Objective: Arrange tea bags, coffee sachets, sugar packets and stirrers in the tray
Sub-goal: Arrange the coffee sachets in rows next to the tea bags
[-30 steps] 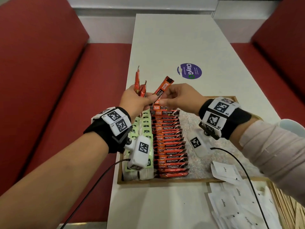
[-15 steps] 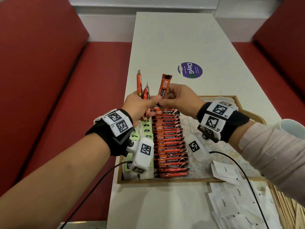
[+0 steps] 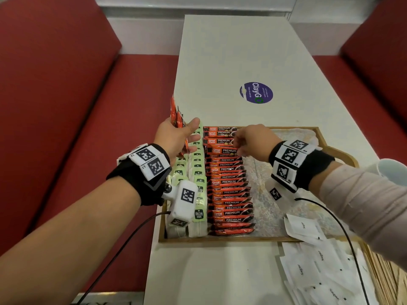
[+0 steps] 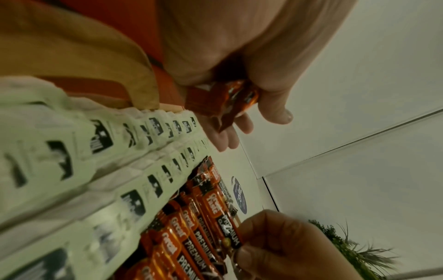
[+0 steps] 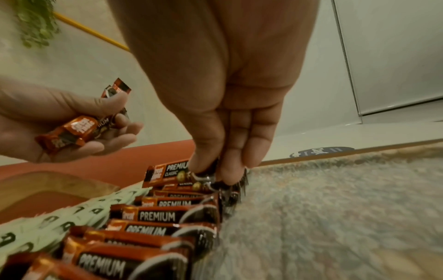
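Pinching one coffee sachet (image 5: 167, 173) with my right hand (image 3: 251, 142) at the far end of the tray's (image 3: 220, 239) sachet row (image 3: 229, 186), my left hand (image 3: 176, 137) gripping spare sachets (image 3: 177, 116), I judge seating it flat comes next.

We see a wooden tray (image 3: 222, 239) with a smooth pale rim, lined by a matt mottled sheet (image 3: 264, 208). In the tray's middle column, the coffee sachets (image 3: 229, 192) are glossy foil-like film that catches the light. Left of them in the tray, the tea bags (image 3: 199, 181) look like matt paper. Just outside the tray's near right corner lie matt white paper sugar packets (image 3: 317, 267) on a smooth white table (image 3: 231, 51), beside plain wooden stirrers (image 3: 387, 280).
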Demonstrator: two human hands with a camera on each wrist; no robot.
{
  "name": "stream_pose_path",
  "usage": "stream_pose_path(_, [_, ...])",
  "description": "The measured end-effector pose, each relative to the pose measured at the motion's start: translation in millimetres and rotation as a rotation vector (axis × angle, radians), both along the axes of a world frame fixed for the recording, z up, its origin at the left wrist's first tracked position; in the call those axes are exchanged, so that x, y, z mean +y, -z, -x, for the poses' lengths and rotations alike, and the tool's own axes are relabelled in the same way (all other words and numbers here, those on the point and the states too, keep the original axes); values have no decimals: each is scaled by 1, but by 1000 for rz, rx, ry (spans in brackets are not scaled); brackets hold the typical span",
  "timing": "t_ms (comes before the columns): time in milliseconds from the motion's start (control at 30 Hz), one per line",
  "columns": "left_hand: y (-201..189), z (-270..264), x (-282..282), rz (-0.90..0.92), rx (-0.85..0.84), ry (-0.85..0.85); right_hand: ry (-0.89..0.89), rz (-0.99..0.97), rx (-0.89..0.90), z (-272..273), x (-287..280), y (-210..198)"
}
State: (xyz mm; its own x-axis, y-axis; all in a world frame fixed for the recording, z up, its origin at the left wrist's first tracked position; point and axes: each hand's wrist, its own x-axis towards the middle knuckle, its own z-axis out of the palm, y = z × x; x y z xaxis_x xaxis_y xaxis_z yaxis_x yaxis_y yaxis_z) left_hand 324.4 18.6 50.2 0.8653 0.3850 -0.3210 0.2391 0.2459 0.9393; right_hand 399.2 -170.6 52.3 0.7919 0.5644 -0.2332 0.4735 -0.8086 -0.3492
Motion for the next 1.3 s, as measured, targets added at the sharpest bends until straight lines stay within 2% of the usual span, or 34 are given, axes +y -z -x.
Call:
stream_pose_path(367, [-3, 4, -6, -28, 24, 40, 15, 25, -5, -2, 5, 7])
stream_pose_path(533, [-6, 3, -9, -85, 125, 104, 21, 54, -36, -4, 7, 7])
stream_pose_path(600, [-7, 3, -7, -35, 171, 143, 37, 21, -62, -4, 8, 6])
stream_pose_path(667, [-9, 2, -6, 91, 205, 194, 42, -49, -99, -3, 11, 2])
stream_pose_path(800, [-13, 4, -7, 265, 231, 279, -10, -281, -148, 6, 23, -15])
stream_pose_path(933, [-15, 6, -15, 132, 167, 296, -17, -458, -61, 17, 33, -24])
stream_pose_path(1067, [-13, 9, -17, 26, 142, 358, -5, -511, 35, 22, 36, -25])
stream_pose_path(1200, [-15, 13, -16, -72, 130, 427, 34, -623, 205, 22, 32, -28])
stream_pose_path(1300, [-17, 14, -15, -107, 79, 433, 64, -601, 197, 19, 26, -29])
